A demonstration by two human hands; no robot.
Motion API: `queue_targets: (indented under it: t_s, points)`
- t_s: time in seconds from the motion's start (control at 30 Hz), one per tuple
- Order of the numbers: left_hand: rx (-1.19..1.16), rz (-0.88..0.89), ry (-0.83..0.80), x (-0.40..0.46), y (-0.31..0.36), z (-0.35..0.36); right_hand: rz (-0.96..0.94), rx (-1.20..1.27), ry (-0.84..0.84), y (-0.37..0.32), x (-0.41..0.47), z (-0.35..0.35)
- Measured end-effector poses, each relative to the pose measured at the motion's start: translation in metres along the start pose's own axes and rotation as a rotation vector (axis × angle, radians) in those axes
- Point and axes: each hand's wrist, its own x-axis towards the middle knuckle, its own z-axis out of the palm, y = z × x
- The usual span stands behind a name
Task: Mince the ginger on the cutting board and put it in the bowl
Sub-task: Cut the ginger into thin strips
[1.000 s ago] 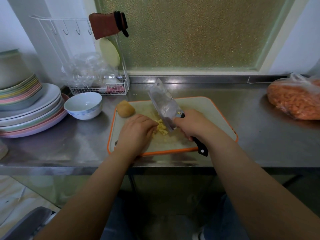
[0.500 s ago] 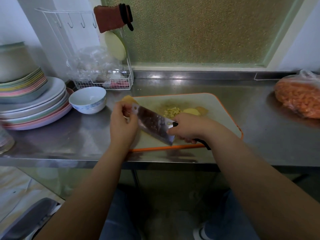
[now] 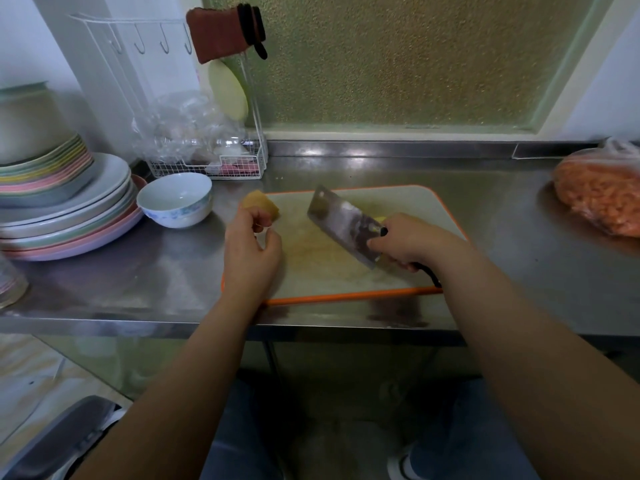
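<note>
Gripping the knife (image 3: 346,223) in my right hand (image 3: 412,242), I hold its blade tilted over the cutting board (image 3: 408,209). My left hand (image 3: 249,244) hovers at the board's nine o'clock edge, fingers (image 3: 258,216) loosely curled around nothing. A ginger chunk (image 3: 259,202) sits at the board's ten o'clock corner; the bowl (image 3: 175,202) stands on the desk (image 3: 485,188) further toward nine.

Dim daylight through a frosted window (image 3: 398,57)

Glare is seen on the steel counter (image 3: 346,152); edges are bowed and softly blurred.

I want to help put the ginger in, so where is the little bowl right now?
In the head view the white bowl sits on the steel counter, left of the cutting board and right beside the stack of plates.
</note>
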Motion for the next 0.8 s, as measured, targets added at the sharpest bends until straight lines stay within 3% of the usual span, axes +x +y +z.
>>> queue_targets:
  t_s: [0.3,0.5,0.63,0.8]
  points:
    - [0.113,-0.004,-0.079,0.002,-0.003,0.004,-0.027,-0.035,0.08,0.009,-0.001,-0.004]
    - [0.179,0.219,-0.128,0.008,0.018,0.005,-0.134,-0.067,0.169,0.009,-0.028,-0.014]
    - [0.589,0.594,-0.367,0.01,0.038,0.02,-0.158,-0.118,0.22,0.015,-0.038,-0.005]
    - [0.865,0.668,-0.687,0.004,0.068,0.045,-0.152,-0.101,0.213,0.017,-0.042,0.007]
